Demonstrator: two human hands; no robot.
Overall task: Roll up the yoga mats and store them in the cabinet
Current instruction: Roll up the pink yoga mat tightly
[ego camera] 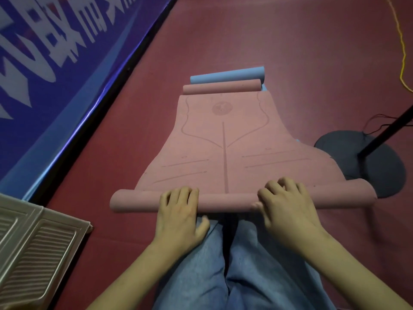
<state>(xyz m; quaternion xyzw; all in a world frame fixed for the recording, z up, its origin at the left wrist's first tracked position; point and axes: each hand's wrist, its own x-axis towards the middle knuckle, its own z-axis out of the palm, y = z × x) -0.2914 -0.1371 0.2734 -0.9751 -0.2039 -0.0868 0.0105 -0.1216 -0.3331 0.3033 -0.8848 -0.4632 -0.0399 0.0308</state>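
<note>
Two hands on one pink yoga mat (223,153), head view, floor (290,52) level.

Mat: spread flat on red floor, lengthwise away from kneeling legs; near end wound into a roll (241,200) lying crosswise just ahead of the knees, presumably so both palms can press evenly and push forward. Far end curled into a small pink roll (221,88), touching a blue roll (226,75) beyond it.

Left hand (178,211): palm down on roll, left of the centre line, fingers curled over the top, thumb trailing behind. Right hand (288,204): same pose, right of centre. Neither grip closed around the roll; pressing contact only.

Pale ribbed panel (33,247) at lower left, possibly the cabinet; cannot tell. Dark stand base (380,166) just beside roll's right end.
</note>
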